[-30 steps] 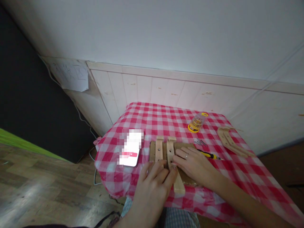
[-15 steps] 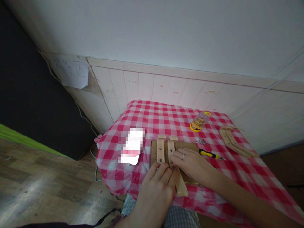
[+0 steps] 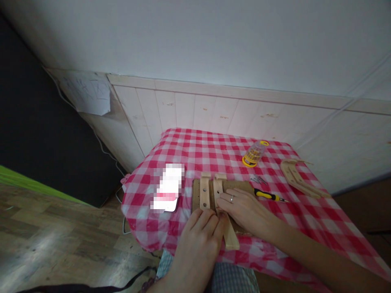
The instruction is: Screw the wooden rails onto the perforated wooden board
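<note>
A brown board (image 3: 247, 187) lies near the front edge of the table. On it, side by side, are two pale wooden pieces with raised, hooked far ends. The left wooden piece (image 3: 205, 197) shows two dark screw heads, and the right wooden piece (image 3: 218, 186) shows a dark hole. My left hand (image 3: 200, 230), fingers curled, grips the near part of the wooden pieces and hides it. My right hand (image 3: 241, 207), with a ring, is closed over the right piece, fingertips near my left hand. A tapered wooden end (image 3: 231, 238) sticks out below my hands.
Right of the board lie a yellow-black screwdriver (image 3: 271, 195) and several loose screws (image 3: 258, 179). Behind stands a clear container with yellow ends (image 3: 255, 154). Another bent wooden piece (image 3: 295, 175) lies at the right. A phone (image 3: 170, 187), partly pixelated, rests on the checked tablecloth (image 3: 210, 146).
The view has shifted slightly, so everything sits a little further left. Both hands keep their places on the wooden pieces, with no clear movement of the pieces.
</note>
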{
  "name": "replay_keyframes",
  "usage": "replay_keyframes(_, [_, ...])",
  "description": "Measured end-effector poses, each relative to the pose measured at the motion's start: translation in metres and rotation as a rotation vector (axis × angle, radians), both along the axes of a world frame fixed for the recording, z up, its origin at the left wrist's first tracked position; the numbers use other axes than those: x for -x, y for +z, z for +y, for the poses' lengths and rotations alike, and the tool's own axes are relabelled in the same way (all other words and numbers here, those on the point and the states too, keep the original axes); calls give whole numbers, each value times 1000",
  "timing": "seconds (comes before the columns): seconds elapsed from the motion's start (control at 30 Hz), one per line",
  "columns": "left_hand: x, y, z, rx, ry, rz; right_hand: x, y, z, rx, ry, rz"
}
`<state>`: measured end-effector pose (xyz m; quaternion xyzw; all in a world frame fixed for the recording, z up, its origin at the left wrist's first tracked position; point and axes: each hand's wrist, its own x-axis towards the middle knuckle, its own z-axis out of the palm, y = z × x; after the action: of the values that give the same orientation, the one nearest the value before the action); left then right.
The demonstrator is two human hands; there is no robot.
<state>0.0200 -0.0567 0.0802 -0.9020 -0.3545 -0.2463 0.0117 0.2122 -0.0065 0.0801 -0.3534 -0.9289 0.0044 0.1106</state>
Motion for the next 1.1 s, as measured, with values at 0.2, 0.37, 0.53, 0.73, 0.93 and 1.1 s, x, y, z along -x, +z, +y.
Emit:
replay_keyframes(0.2, [1,-2,0,-28,0,21,-1,-6,1,22,-12,-22])
replay_keyframes(0.37, [1,1,1,-31,-3,-24,1,-1,-1,20,-29,-22])
replay_keyframes(0.53, [2,2,-1,-14,2,-22,2,0,-2,20,-51,-20])
replay_keyframes(0.73, [2,1,0,-16,-1,0,4,-1,-1,33,-86,-23])
replay_keyframes(0.93, [1,0,2,27,-13,31,4,2,-1,69,-113,-43])
replay_keyframes(1.1, [0,3,4,59,-18,61,2,8,1,54,-70,-45])
